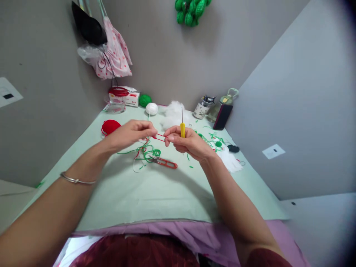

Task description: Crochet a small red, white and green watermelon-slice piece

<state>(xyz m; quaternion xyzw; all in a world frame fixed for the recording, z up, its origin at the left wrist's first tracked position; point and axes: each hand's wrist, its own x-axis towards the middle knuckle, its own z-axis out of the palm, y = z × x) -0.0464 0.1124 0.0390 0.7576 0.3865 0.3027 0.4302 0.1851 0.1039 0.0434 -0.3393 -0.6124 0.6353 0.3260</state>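
My left hand (142,129) pinches a strand of red yarn (160,137) between thumb and fingertips. The strand runs doubled and taut across a short gap to my right hand (191,144), whose fingers are closed on it too. A yellow-handled crochet hook (182,129) also sits in my right hand, its thin metal shaft pointing up. Both hands are above the table (144,196). Below them lie orange thread snips (167,163) and a tangle of green yarn ends (152,152) mixed with red and white. A red yarn ball (110,127) rests behind my left wrist.
Along the back are a clear container (116,107), a box (134,99), a green yarn ball (145,100), a white ball (151,108), white stuffing (174,113) and a labelled can (201,110). A phone (223,117) leans by a bottle (226,99). Green scraps (213,140) lie at right.
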